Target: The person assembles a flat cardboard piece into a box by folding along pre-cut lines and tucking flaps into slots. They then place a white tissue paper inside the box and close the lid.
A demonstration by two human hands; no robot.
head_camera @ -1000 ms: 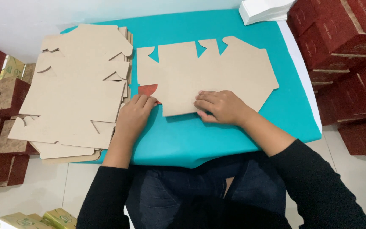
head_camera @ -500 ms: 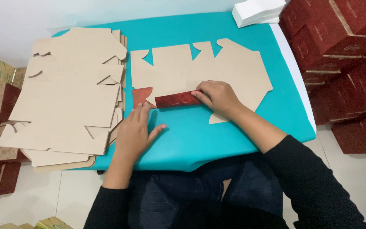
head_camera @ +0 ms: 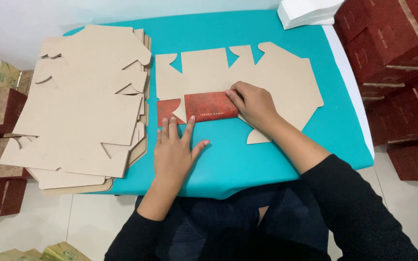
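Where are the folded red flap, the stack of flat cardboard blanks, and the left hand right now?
Folded red flap [head_camera: 209, 107], head view, on the middle of its red printed face.
Stack of flat cardboard blanks [head_camera: 83, 106], head view, on the top sheet's centre.
Left hand [head_camera: 175, 150], head view, on the back of the hand.

At the left of your frame lies a stack of flat cardboard blanks [head_camera: 81, 106]; red boxes [head_camera: 397, 53] fill the right, white sheets [head_camera: 308, 12] top right
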